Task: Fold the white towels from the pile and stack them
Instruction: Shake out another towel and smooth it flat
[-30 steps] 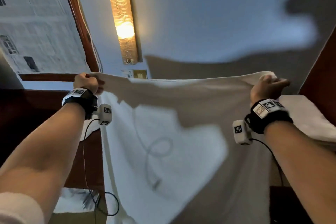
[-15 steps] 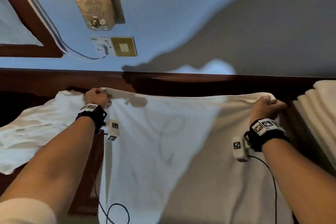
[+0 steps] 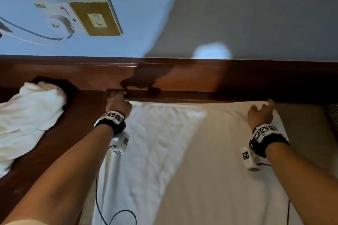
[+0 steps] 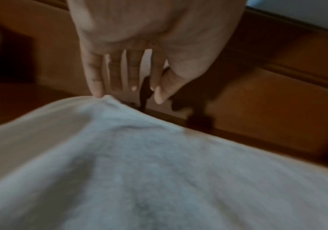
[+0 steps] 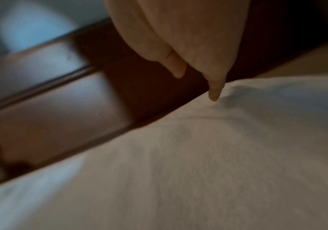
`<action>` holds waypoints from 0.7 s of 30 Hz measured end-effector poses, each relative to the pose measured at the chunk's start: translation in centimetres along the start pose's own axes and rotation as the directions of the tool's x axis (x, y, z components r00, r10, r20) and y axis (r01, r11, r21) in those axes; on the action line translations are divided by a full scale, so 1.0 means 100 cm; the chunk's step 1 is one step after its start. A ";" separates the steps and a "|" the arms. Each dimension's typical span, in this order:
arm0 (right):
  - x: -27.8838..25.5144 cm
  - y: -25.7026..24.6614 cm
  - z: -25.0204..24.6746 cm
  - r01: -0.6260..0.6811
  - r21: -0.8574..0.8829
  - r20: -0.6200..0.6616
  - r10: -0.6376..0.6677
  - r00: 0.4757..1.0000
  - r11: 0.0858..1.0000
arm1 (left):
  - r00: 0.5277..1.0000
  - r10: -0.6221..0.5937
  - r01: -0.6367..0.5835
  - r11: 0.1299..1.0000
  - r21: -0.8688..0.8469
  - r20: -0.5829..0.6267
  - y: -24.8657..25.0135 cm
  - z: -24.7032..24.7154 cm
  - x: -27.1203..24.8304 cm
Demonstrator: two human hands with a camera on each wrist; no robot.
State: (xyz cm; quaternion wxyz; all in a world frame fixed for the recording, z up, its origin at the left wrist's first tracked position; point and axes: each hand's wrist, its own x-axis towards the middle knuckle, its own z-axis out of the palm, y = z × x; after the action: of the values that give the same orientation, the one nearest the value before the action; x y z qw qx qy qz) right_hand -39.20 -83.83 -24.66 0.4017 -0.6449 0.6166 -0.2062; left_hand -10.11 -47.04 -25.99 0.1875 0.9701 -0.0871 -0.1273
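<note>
A white towel (image 3: 173, 151) lies spread flat on the dark wooden table (image 3: 76, 133), its far edge along the wooden ledge. My left hand (image 3: 117, 100) is at the towel's far left corner. In the left wrist view its fingers (image 4: 94, 80) are straight and spread, with a fingertip touching the towel (image 4: 159, 171) corner. My right hand (image 3: 263, 107) rests at the far right corner. In the right wrist view its fingers (image 5: 214, 93) point down, one tip on the towel (image 5: 218, 155). Neither hand grips cloth. A crumpled pile of white towels (image 3: 27, 118) lies to the left.
A raised wooden ledge (image 3: 182, 78) runs along the wall behind the table. Above it on the wall are a brass switch plate (image 3: 97, 18) and a white plug with a cable (image 3: 58, 22). A black cable (image 3: 113, 215) hangs from my left wrist camera.
The towel was held up in the air by its top corners; now it lies flat on the table. Both hands came down and forward and let the corners go.
</note>
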 end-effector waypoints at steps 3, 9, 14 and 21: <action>-0.001 0.006 0.032 0.374 -0.284 0.297 -0.290 0.910 0.883 | 0.940 0.305 -0.332 0.923 0.194 0.156 0.035 0.031 -0.005; 0.010 0.009 0.066 0.746 -0.560 0.652 -0.363 0.665 0.361 | 0.853 0.400 -0.511 0.766 0.389 0.334 0.066 0.057 -0.004; 0.024 0.001 0.072 0.774 -0.592 0.686 -0.362 0.630 0.224 | 0.859 0.356 -0.494 0.763 0.417 0.368 0.068 0.059 0.005; 0.005 0.008 0.080 0.624 -0.616 0.408 -0.484 0.775 0.481 | 0.967 0.246 -0.255 0.900 0.353 0.073 0.084 0.091 -0.051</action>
State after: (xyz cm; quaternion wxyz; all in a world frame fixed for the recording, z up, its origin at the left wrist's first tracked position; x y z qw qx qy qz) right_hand -33.57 -82.16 -30.13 0.0784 -0.9280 0.3643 -0.0063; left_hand -18.51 -56.72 -29.82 0.0206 0.9669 -0.2353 -0.0969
